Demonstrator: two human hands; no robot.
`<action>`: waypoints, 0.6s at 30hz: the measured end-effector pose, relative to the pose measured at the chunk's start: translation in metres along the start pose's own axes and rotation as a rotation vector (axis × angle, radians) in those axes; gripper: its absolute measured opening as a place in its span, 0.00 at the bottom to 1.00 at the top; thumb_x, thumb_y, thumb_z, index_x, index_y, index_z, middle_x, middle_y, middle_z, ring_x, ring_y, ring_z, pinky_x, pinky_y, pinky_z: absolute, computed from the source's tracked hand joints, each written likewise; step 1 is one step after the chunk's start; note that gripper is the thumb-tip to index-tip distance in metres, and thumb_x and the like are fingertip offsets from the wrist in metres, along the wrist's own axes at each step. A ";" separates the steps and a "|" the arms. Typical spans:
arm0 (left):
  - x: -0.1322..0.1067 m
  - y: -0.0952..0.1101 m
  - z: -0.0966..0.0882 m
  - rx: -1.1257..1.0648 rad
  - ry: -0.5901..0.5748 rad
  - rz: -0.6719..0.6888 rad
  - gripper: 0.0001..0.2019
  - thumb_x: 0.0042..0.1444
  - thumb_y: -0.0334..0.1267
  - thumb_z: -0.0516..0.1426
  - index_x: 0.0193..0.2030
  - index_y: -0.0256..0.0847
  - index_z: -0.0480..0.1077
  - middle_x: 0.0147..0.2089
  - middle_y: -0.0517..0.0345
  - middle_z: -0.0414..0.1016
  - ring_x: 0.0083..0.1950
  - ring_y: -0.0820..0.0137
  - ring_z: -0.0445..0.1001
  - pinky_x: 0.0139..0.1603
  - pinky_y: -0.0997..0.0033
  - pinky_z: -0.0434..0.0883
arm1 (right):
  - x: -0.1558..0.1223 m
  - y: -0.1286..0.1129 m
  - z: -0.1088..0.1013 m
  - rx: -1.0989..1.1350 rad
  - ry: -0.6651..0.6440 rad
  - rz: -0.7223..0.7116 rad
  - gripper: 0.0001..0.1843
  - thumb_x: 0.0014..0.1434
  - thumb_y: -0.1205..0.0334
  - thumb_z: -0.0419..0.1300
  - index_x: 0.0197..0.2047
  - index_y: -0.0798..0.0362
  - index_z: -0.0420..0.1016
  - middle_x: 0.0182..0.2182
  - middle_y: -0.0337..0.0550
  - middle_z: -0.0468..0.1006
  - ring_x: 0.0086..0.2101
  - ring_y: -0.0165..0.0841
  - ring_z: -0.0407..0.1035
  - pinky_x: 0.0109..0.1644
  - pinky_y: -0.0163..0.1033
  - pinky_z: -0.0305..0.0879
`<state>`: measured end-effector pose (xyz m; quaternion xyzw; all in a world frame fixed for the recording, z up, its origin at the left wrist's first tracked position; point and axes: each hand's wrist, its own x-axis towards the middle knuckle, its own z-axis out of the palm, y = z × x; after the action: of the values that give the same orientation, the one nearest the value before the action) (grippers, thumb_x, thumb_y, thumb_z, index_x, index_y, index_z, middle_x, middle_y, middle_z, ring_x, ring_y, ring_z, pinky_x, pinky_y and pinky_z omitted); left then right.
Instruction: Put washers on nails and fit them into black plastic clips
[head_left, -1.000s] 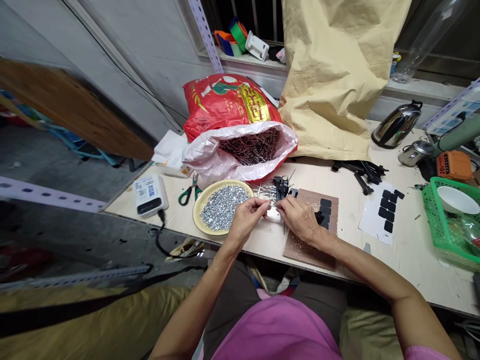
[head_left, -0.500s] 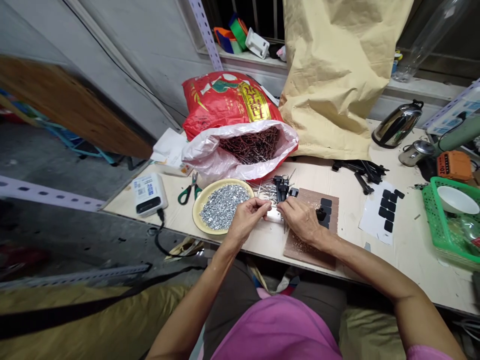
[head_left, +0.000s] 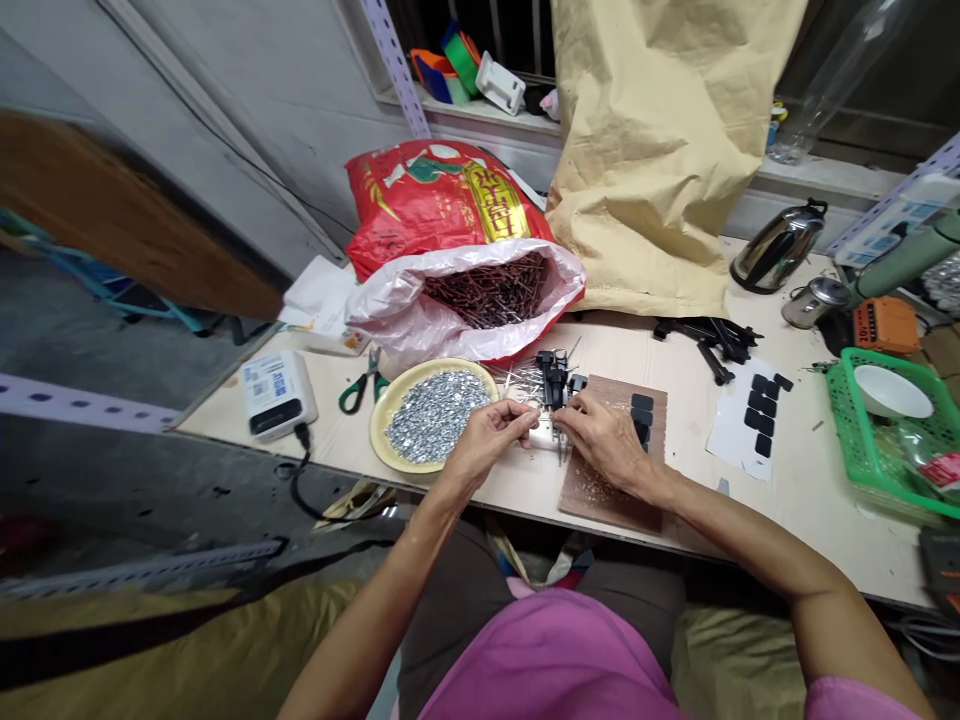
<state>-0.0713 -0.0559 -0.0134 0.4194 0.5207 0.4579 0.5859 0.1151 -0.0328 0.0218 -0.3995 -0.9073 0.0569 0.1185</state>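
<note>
My left hand [head_left: 487, 437] is closed in a pinch beside a yellow bowl [head_left: 380, 438] of small shiny metal pieces [head_left: 435, 415]. What its fingertips hold is too small to name. Just to the right, my right hand [head_left: 606, 445] is also pinched, over the left edge of a brown board [head_left: 609, 505]. Its fingertips partly hide whatever they grip. A black clamp-like fixture [head_left: 553, 378] stands right behind the fingertips, with thin metal pins [head_left: 525, 378] scattered at its left. Black rounded square pads [head_left: 642, 402] lie on the board.
Behind the bowl lies a red bag [head_left: 420, 215] of dark screws. Green-handled scissors [head_left: 352, 398] and a white device [head_left: 276, 392] lie left. To the right are a paper sheet [head_left: 731, 440] with black pads, black parts [head_left: 712, 345], a green basket [head_left: 851, 440] and a kettle [head_left: 780, 250].
The camera view has swung slightly right, so the table appears further left. Both hands stay pinched close together in front of the black fixture, with only slight finger movement.
</note>
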 end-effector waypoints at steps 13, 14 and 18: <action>-0.033 -0.062 0.080 0.942 -0.142 0.860 0.25 0.65 0.38 0.47 0.67 0.38 0.52 0.64 0.42 0.63 0.69 0.56 0.55 0.61 0.51 0.66 | -0.086 0.119 -0.023 -0.030 0.021 0.256 0.12 0.67 0.61 0.50 0.41 0.54 0.75 0.38 0.46 0.71 0.32 0.30 0.68 0.32 0.34 0.64; -0.034 -0.067 0.084 0.983 -0.133 0.878 0.26 0.65 0.38 0.47 0.69 0.37 0.48 0.65 0.41 0.62 0.69 0.56 0.55 0.61 0.51 0.67 | -0.085 0.122 -0.021 -0.014 0.022 0.242 0.13 0.67 0.62 0.50 0.41 0.55 0.74 0.38 0.46 0.70 0.32 0.30 0.68 0.32 0.34 0.65; -0.036 -0.080 0.089 1.064 -0.114 0.892 0.32 0.64 0.37 0.48 0.71 0.38 0.36 0.65 0.40 0.61 0.68 0.56 0.55 0.61 0.52 0.67 | -0.083 0.131 -0.015 0.021 0.000 0.177 0.12 0.67 0.62 0.50 0.39 0.56 0.73 0.35 0.45 0.70 0.32 0.30 0.68 0.34 0.35 0.66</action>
<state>0.0233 -0.1105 -0.0735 0.8467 0.4207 0.3149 0.0831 0.2660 -0.0055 -0.0032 -0.4768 -0.8678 0.0766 0.1172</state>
